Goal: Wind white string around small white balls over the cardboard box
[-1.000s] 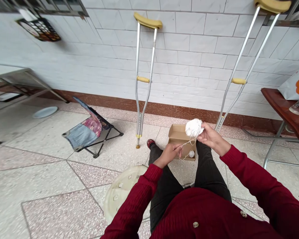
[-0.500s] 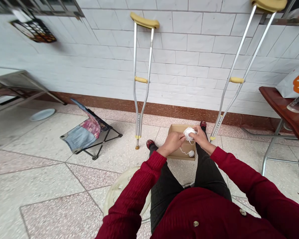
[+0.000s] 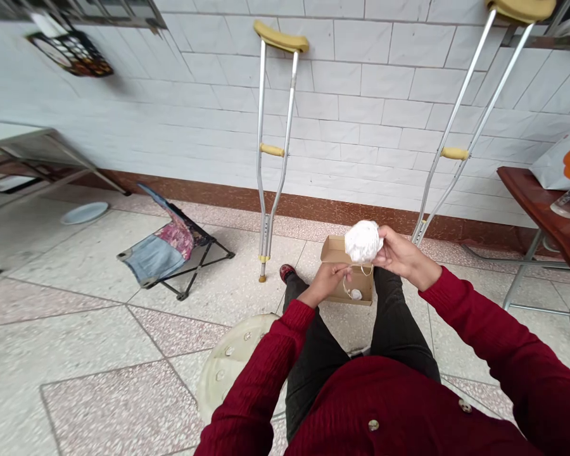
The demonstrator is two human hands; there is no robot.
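A large ball of white yarn (image 3: 363, 242) is in my right hand (image 3: 401, 253), whose fingers wrap its right side. My left hand (image 3: 327, 283) is lower, over an open cardboard box (image 3: 335, 250), and its fingers pinch a thin white yarn strand (image 3: 365, 270). That strand runs down from the large ball. A small white yarn ball (image 3: 356, 294) lies inside the box, near its front wall. Both hands are above my dark trousers (image 3: 394, 323).
Two aluminium crutches (image 3: 272, 149) stand against the white tiled wall. A folding stool (image 3: 171, 244) sits on the terrazzo floor to the left, and a translucent plastic stool (image 3: 232, 361) is by my left side. A brown-topped table (image 3: 536, 209) stands at right.
My hands have moved apart. The large yarn ball has risen and shifted right with my right hand, and my left hand has dropped lower over the box.
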